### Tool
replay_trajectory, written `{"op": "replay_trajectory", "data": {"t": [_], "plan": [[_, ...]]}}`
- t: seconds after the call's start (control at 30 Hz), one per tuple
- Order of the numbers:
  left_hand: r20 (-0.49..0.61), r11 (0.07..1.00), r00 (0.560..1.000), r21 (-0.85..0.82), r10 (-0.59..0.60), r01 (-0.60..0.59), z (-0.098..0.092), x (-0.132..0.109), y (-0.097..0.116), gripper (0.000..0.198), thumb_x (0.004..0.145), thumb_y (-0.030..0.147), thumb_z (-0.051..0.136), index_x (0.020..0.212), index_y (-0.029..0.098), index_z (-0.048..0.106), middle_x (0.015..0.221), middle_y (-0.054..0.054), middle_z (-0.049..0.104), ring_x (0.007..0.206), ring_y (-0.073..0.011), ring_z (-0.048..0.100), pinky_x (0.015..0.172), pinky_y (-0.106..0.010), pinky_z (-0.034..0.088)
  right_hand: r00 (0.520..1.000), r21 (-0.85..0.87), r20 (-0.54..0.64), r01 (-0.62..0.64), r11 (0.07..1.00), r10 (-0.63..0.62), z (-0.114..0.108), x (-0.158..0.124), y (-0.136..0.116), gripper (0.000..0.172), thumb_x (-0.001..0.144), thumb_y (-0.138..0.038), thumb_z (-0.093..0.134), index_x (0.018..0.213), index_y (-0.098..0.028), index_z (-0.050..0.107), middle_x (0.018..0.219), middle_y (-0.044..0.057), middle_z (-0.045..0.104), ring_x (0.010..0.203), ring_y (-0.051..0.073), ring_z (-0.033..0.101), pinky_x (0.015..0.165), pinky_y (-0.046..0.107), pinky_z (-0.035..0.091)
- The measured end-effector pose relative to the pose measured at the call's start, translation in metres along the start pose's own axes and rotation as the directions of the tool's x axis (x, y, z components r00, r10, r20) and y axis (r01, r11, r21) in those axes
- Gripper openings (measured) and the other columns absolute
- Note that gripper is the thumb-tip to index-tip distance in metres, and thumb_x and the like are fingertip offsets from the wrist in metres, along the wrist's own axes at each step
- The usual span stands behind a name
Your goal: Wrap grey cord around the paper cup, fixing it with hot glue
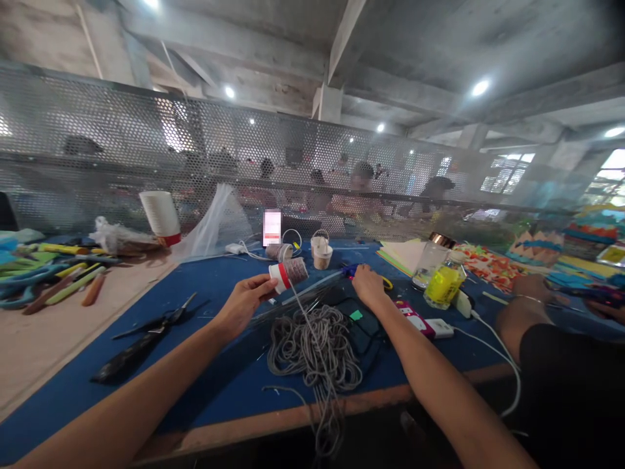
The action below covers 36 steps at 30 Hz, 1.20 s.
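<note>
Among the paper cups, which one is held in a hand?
The red-banded white cup partly wrapped in cord: the left hand grips it. The others, like the stacked cups, are untouched.

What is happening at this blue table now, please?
A person is working with a paper cup and grey cord. The left hand holds the cup tilted on its side; cord is wound around part of it, while the red band and white end are bare. A strand runs from the cup to the loose heap on the table. The right hand is on a blue tool, partly hidden by that hand.
</note>
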<state>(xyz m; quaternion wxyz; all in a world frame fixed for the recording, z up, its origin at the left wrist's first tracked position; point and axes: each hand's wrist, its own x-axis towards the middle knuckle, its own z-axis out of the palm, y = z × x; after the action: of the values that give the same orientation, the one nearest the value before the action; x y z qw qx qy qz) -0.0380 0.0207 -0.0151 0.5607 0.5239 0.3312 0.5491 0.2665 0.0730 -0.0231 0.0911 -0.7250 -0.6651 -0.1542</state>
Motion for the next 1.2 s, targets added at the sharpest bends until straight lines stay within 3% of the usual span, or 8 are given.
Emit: {"op": "replay_trajectory", "data": {"t": [0.3,0.43,0.53,0.63,0.77,0.9,1.03,1.2], "plan": [[-0.010,1.000,1.000,-0.031,-0.002,0.002,-0.002,0.001,0.001,0.027,0.075,0.033,0.076,0.095,0.015,0.076,0.092,-0.009,0.074,0.084,-0.0188,0.063,0.079,-0.030,0.050,0.982,0.058,-0.148,-0.108,0.992,0.115,-0.021,-0.003,0.013,0.036,0.098,-0.031,0.036,0.124,-0.010,0.051,0.117,0.019,0.053,0.094,0.025,0.066,0.077,0.033,0.050],[-0.031,0.999,0.999,-0.043,-0.013,0.011,-0.003,0.002,-0.001,0.024,0.076,0.033,0.075,0.092,0.016,0.076,0.093,-0.009,0.073,0.086,-0.0183,0.063,0.081,-0.030,0.050,0.897,0.400,-0.344,-0.129,0.907,0.279,-0.030,0.000,0.020,0.041,0.096,-0.034,0.038,0.131,-0.014,0.047,0.119,0.017,0.052,0.097,0.026,0.062,0.080,0.036,0.047],[-0.038,0.999,0.999,-0.044,-0.013,0.011,-0.003,0.001,-0.001,0.023,0.075,0.033,0.076,0.091,0.016,0.076,0.092,-0.008,0.073,0.086,-0.0184,0.064,0.081,-0.029,0.051,0.856,0.874,-0.266,0.020,0.486,0.444,-0.029,0.008,0.023,0.033,0.089,-0.038,0.049,0.113,-0.016,0.057,0.102,0.011,0.060,0.086,0.021,0.061,0.079,0.034,0.047],[-0.027,0.999,0.999,-0.038,-0.022,0.021,-0.002,0.001,-0.001,0.024,0.074,0.034,0.077,0.091,0.017,0.077,0.093,-0.009,0.074,0.087,-0.0189,0.064,0.082,-0.030,0.050,0.901,0.996,-0.086,0.080,0.031,0.424,-0.025,0.015,0.017,0.028,0.084,-0.046,0.052,0.082,-0.019,0.056,0.073,0.002,0.056,0.064,0.014,0.055,0.066,0.029,0.049],[-0.039,0.999,0.999,-0.030,-0.020,0.019,0.000,0.000,0.000,0.027,0.072,0.034,0.078,0.092,0.016,0.078,0.095,-0.010,0.074,0.087,-0.0209,0.065,0.083,-0.033,0.051,0.946,0.984,-0.002,0.059,-0.169,0.323,-0.026,0.014,0.000,0.036,0.077,-0.054,0.059,0.069,-0.020,0.048,0.064,-0.003,0.051,0.055,0.010,0.051,0.059,0.025,0.050],[-0.050,1.000,0.999,-0.006,-0.023,0.023,0.003,-0.002,0.002,0.029,0.071,0.035,0.078,0.092,0.016,0.078,0.095,-0.011,0.074,0.086,-0.0215,0.065,0.082,-0.033,0.051,0.991,0.844,0.119,-0.070,-0.532,0.059,-0.037,-0.001,-0.015,0.034,0.065,-0.041,0.078,0.079,-0.020,0.055,0.067,-0.005,0.054,0.057,0.008,0.051,0.057,0.021,0.050],[-0.028,1.000,0.999,-0.007,-0.025,0.025,0.005,-0.004,0.004,0.027,0.073,0.035,0.077,0.092,0.016,0.077,0.096,-0.010,0.074,0.088,-0.0210,0.065,0.085,-0.032,0.050,0.990,0.843,0.107,-0.139,-0.519,-0.092,-0.048,-0.017,-0.027,0.031,0.067,-0.035,0.078,0.088,-0.020,0.061,0.072,-0.004,0.059,0.062,0.008,0.053,0.057,0.019,0.047],[-0.020,0.999,0.999,-0.003,-0.035,0.035,0.005,-0.004,0.004,0.028,0.074,0.035,0.076,0.096,0.016,0.077,0.095,-0.010,0.075,0.088,-0.0200,0.064,0.085,-0.031,0.049,0.985,0.950,0.064,-0.109,-0.291,-0.161,-0.052,-0.031,-0.040,0.030,0.074,-0.042,0.070,0.089,-0.017,0.065,0.056,-0.006,0.044,0.050,0.008,0.038,0.043,0.019,0.027]]}}
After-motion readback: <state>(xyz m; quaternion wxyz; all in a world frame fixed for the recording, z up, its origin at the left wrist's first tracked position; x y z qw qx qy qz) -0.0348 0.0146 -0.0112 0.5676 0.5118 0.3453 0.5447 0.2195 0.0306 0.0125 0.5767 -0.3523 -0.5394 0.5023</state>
